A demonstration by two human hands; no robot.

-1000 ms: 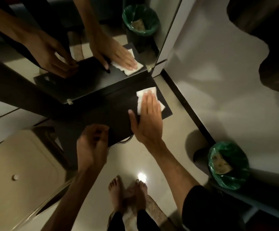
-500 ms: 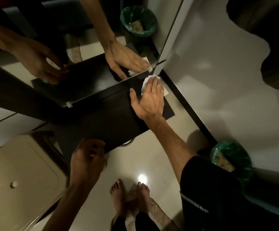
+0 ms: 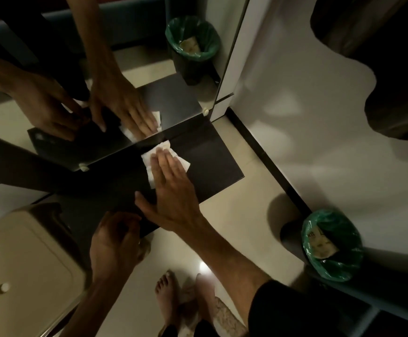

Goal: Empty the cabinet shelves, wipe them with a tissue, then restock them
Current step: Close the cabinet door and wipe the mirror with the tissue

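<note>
On one dark shelf (image 3: pixel 212 164), right hand (image 3: pixel 171 190) presses one tissue (image 3: pixel 149 164).

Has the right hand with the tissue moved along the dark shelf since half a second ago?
Yes. The right hand and tissue have slid left along the shelf, away from its right end by the wall, staying near the mirror edge.

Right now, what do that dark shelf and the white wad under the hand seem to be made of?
The shelf looks like dark laminated board or glass with a smooth, slightly glossy finish: it shows faint sheen. Which of the two, I cannot tell. The white tissue under the right hand looks like soft matte paper: crumpled, with folded edges.
</note>
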